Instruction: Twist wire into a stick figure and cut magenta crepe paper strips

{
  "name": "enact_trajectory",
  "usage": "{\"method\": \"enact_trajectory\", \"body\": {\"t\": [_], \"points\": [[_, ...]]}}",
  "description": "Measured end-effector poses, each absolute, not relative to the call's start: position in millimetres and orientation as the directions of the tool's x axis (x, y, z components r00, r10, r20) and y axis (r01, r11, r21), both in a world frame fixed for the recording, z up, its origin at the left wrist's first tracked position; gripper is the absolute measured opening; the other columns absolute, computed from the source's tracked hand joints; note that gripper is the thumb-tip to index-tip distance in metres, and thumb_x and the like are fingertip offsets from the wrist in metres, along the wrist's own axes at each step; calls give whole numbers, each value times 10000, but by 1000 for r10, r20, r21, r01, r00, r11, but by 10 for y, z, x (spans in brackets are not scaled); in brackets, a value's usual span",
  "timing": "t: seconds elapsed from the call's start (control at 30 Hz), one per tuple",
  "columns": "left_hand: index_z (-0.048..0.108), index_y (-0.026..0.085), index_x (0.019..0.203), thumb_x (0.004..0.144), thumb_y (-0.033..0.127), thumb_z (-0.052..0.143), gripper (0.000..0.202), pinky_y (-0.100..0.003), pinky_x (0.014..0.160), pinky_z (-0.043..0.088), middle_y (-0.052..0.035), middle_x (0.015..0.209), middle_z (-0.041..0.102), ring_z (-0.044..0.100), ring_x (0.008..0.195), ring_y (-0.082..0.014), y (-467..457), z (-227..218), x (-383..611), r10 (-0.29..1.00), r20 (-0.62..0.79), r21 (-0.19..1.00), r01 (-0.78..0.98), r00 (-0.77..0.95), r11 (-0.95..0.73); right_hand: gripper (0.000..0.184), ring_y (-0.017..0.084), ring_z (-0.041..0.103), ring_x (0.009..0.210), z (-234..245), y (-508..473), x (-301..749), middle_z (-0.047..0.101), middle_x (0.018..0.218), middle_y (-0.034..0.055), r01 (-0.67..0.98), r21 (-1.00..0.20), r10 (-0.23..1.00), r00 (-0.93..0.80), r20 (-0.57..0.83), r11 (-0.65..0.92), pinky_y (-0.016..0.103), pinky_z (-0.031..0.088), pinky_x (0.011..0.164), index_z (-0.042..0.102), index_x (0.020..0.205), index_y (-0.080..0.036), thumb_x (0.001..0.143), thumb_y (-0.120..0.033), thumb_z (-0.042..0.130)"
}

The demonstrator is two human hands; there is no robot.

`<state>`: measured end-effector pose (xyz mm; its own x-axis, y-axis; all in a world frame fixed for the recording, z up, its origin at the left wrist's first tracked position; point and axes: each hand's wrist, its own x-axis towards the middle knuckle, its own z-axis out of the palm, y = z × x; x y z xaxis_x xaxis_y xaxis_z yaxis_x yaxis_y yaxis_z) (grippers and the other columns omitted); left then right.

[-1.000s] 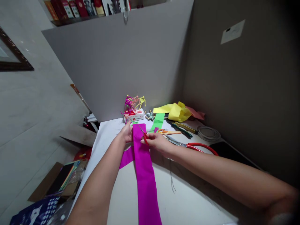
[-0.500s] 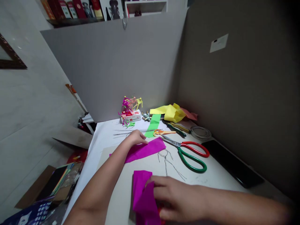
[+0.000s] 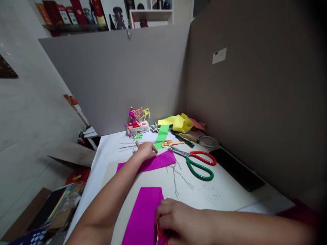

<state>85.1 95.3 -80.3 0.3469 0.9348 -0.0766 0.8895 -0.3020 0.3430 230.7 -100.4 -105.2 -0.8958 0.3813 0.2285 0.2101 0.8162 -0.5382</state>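
My left hand lies with fingers apart on a magenta crepe paper strip, its fingertips touching the strip's upper edge. Nearer to me, a wider magenta crepe paper piece spreads over the grey board. My right hand is closed at its right edge, fingertips against the paper. Red-handled scissors show under those fingers, mostly hidden by the hand and the frame's bottom edge. A twisted wire figure lies right of the strip, beside large scissors with one red and one green handle.
Behind are orange scissors, a green strip, yellow crepe paper, pliers and a wire coil. Small coloured figures stand on a white box. A black phone lies at right; grey panels enclose the table.
The near magenta piece, folded before, now lies spread out flatter toward me. My right hand has shifted slightly lower. My left hand stays on the strip, its thumb more raised. The view has shifted.
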Motion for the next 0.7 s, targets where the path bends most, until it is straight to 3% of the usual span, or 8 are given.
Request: {"method": "enact_trajectory", "body": {"t": [0.1,0.2,0.27,0.4,0.5,0.6,0.63,0.7], "points": [[733,283,662,587,350,748,101,-599,1019,-104,-54,896,725,543,1076,-347,952,-808,861,928,-71,353,879,367,-320,159,198,519,934,-1073,-1041,2327,584,1004,95,207,-557,424,-856,294,804,315,437,835,658,784,-145,736,-295,630],[706,257,583,586,325,747,80,-640,984,-127,-66,783,711,547,1050,-374,966,-829,860,925,-84,377,871,371,-315,180,307,337,1221,-1089,-1058,2352,417,1331,93,254,-543,491,-798,350,800,445,345,974,685,776,-188,678,-339,681],[682,245,535,592,290,739,93,-663,964,-135,-63,715,694,546,1043,-384,976,-847,858,925,-98,398,866,367,-302,184,319,277,1278,-1112,-1047,2348,374,1395,82,239,-540,472,-811,346,807,468,300,1016,680,783,-184,679,-336,675],[660,229,502,584,252,741,118,-673,957,-136,-63,678,682,526,1061,-393,980,-870,860,931,-119,444,857,345,-261,107,219,515,1087,-1140,-1016,2288,654,1026,83,115,-573,352,-879,322,812,363,351,999,632,778,-145,693,-210,627],[660,222,493,585,228,747,127,-683,956,-118,-63,686,678,513,1069,-397,974,-871,861,935,-137,485,845,328,-226,81,163,589,853,-1051,-1030,2268,654,828,70,120,-627,384,-871,305,770,257,457,799,610,767,-127,690,-121,584],[666,203,547,611,191,752,108,-690,987,47,-64,726,672,499,1087,-381,973,-868,861,933,-183,539,825,310,-169,104,141,580,798,-830,-997,2332,624,843,72,112,-764,491,-822,288,636,222,462,692,615,780,-125,698,-96,559],[685,197,653,659,208,734,50,-658,992,173,-67,807,674,509,1081,-353,972,-866,862,930,-204,565,813,305,-143,96,138,579,784,-734,-949,2372,620,851,70,86,-816,537,-791,293,572,229,463,690,619,772,-126,693,-103,570],[656,185,944,788,269,639,179,-518,922,405,-77,1025,636,547,1036,-272,969,-862,865,920,-242,644,760,309,-87,69,126,571,731,-520,-765,2476,614,837,51,25,-909,643,-715,275,417,243,462,667,615,746,-131,679,-126,601]]}}
